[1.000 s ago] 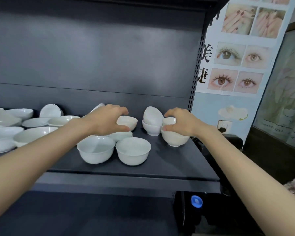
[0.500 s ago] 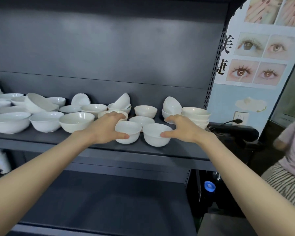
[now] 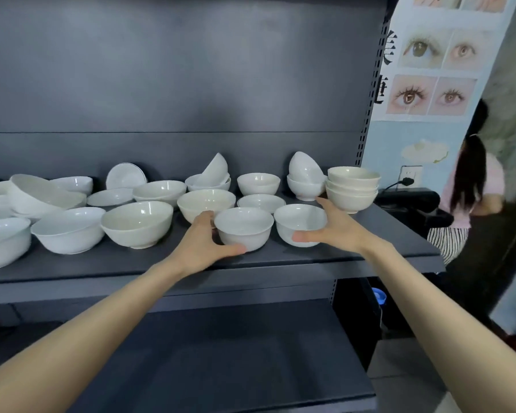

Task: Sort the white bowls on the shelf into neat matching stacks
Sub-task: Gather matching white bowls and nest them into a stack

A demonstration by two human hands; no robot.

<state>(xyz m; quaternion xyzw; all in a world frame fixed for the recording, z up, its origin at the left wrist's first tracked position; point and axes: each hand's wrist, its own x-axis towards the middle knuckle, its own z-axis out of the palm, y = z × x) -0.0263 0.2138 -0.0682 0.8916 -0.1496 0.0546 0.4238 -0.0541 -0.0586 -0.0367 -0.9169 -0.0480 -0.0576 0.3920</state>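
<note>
Many white bowls of differing sizes stand loose on the dark grey shelf (image 3: 370, 236). My left hand (image 3: 201, 244) grips a small white bowl (image 3: 245, 226) at the shelf's front, thumb on its near side and fingers behind it. My right hand (image 3: 338, 228) cups a matching small bowl (image 3: 298, 222) just to the right, thumb on its front, fingers around its back. Both bowls rest on the shelf. A neat stack of three bowls (image 3: 352, 189) stands at the far right end.
Larger bowls (image 3: 137, 223) and flat dishes (image 3: 111, 198) crowd the shelf's left half. A tilted bowl pair (image 3: 306, 180) sits behind my right hand. A lower shelf (image 3: 221, 353) lies below. A person (image 3: 471, 189) stands at the right beside a black device (image 3: 408, 199).
My hands came off the rear bowls and the right-end stack and closed around the two small front bowls. The view has pulled back and shows more of the shelf's left side.
</note>
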